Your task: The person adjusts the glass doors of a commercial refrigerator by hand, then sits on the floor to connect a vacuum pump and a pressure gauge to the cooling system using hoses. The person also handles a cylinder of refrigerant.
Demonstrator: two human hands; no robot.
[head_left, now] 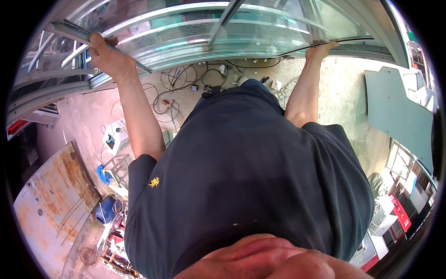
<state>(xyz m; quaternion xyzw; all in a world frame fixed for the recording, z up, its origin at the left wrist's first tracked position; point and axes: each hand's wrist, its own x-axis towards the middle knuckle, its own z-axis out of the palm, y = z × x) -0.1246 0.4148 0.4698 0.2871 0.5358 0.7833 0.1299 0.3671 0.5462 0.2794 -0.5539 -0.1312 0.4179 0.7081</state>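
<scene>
My left hand (110, 58) pinches the frame (69, 30); my right hand (318, 51) clasps the glass (260, 39) edge; I'd keep both sides level, avoiding any twist.

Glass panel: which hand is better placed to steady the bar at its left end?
Left, I'd say: the left hand is on that metal bar; the right hand is at the near edge of the glass panel, far along toward its right end.
</scene>
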